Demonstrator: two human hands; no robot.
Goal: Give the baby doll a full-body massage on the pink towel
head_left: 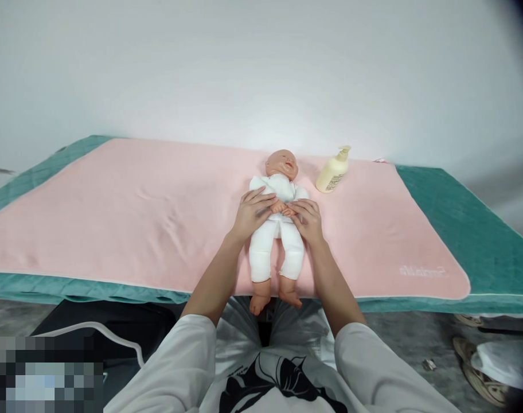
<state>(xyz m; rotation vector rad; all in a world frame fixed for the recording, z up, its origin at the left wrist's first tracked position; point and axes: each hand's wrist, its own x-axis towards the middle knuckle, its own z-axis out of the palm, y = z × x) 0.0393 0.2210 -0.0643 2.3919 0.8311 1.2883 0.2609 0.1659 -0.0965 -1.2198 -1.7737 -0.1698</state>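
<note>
A baby doll (280,182) in a white top and white trousers lies on its back, head towards the wall and bare feet over the near edge. My left hand (252,213) is wrapped round the doll's arm on the left of the picture. On the other side, my right hand (308,217) grips the doll's other arm near the wrist. The doll's two small hands meet over its belly, between my fingers. Beside its head stands a pale yellow pump bottle (331,175), touched by neither hand.
Under the doll is a pink mat (115,212), spread over a green quilted mattress (463,212). A white wall (244,69) rises behind. Below the near edge at left are a black object (115,318) and a white cable (93,326). Shoes (480,373) show at lower right.
</note>
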